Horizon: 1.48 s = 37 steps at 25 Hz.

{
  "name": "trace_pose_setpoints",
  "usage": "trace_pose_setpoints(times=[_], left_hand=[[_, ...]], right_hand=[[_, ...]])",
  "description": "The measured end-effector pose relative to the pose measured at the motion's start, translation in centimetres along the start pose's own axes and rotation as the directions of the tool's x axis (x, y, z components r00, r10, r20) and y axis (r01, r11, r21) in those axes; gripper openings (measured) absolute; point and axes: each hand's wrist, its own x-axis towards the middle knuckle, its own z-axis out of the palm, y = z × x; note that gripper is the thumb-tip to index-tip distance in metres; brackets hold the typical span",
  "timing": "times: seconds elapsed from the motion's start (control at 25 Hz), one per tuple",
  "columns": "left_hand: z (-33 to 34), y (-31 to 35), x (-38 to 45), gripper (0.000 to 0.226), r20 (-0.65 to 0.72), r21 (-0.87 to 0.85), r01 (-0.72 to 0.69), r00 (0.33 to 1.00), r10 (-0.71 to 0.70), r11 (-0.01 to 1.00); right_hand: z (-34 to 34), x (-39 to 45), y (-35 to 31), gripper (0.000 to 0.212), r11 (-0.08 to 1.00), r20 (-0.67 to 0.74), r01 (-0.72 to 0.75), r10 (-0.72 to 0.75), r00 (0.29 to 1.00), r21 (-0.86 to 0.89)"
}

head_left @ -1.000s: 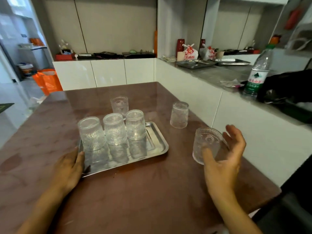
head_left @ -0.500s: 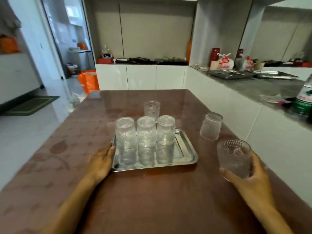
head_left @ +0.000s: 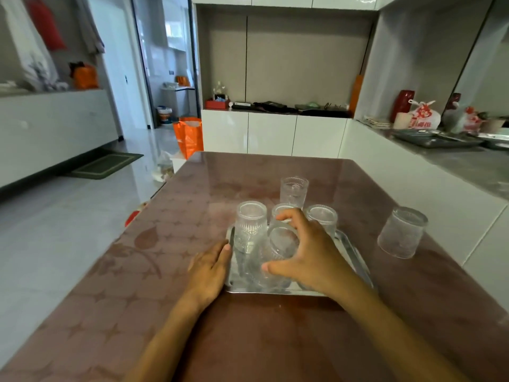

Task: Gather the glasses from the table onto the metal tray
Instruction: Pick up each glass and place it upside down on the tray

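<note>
The metal tray (head_left: 355, 255) lies on the brown table (head_left: 192, 216). Three clear ribbed glasses stand upside down in a row at its far side: left glass (head_left: 251, 226), middle glass (head_left: 281, 212), right glass (head_left: 322, 216). My right hand (head_left: 311, 255) is shut on a fourth glass (head_left: 281, 246), held over the tray's front part just ahead of the row. My left hand (head_left: 210, 267) rests flat against the tray's left edge, holding nothing. One glass (head_left: 294, 190) stands on the table behind the tray. Another glass (head_left: 402, 232) stands upside down on the table to the right.
A white counter wall (head_left: 413, 188) runs along the table's right side, with trays and bags on top at the back. An orange bag (head_left: 189, 136) stands on the floor beyond the table's far left corner. The table's left edge drops to a tiled floor.
My right hand has carried the glass from the table's right side leftwards to above the tray. My left hand stays at the tray's left edge. The camera has turned left.
</note>
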Motion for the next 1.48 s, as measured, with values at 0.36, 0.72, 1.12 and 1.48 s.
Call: trace_pose_setpoints(times=[0.36,0.72,1.12,1.48], left_hand=[[0.1,-0.7,0.5,0.031,-0.054,0.027,-0.015,0.998,0.016,1.000],[-0.1,-0.1,0.2,0.042,-0.005,-0.154,0.014,1.000,-0.015,0.988],[0.0,0.5,-0.7,0.096,0.064,-0.411,0.020,0.998,0.007,0.912],[0.0,1.8,-1.1,0.020,-0.006,-0.302,-0.059,0.998,0.060,0.952]], right_hand=[[4.5,2.3,0.1,0.054,0.996,0.012,0.084,-0.085,0.996,0.020],[3.2,1.2,1.8,0.057,0.974,-0.172,0.185,-0.161,0.972,0.130],[-7.7,0.1,19.7,0.106,0.859,-0.653,-0.425,0.499,0.569,0.287],[-8.0,0.5,21.1,0.079,0.856,-0.577,-0.430,0.512,0.636,0.286]])
